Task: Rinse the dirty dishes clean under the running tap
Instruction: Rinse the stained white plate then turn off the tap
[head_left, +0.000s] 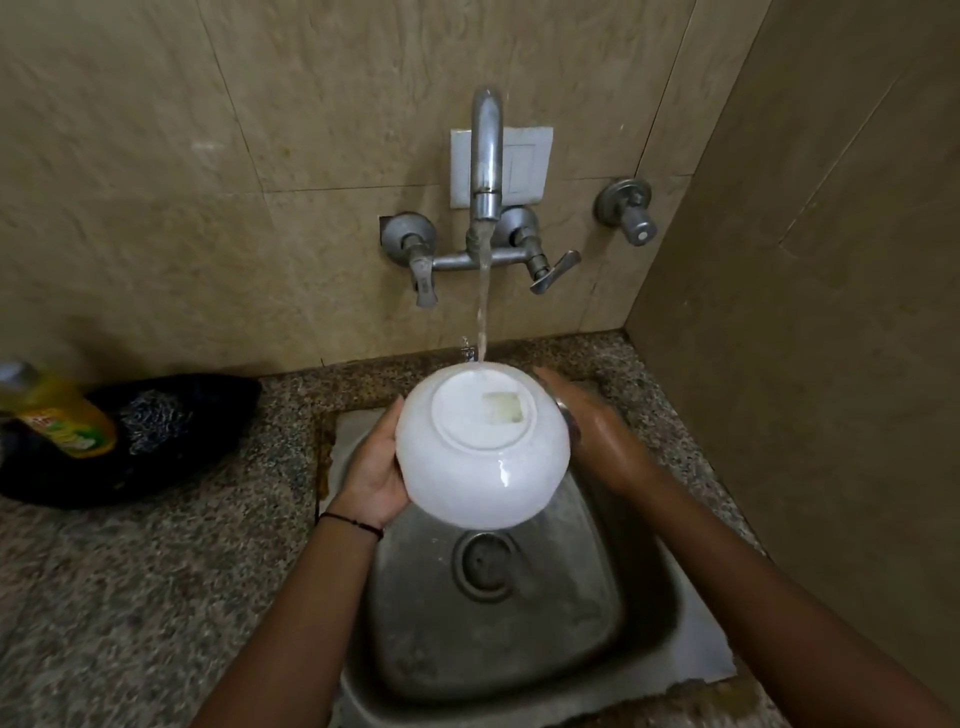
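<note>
Left hand (376, 467), right hand (597, 431) cup glossy round bowl (483, 457).

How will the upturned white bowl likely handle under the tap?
Probably slippery: the white bowl looks glossy and wet under the water stream. Likely rigid and breakable: it looks ceramic, above a metal sink. Rounded sides give little purchase; left hand and right hand both hold it.

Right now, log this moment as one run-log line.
phase: rinsing | white bowl: base up, over sink | tap: running onto bowl's far edge | left hand: holds bowl | right hand: holds bowl
</note>
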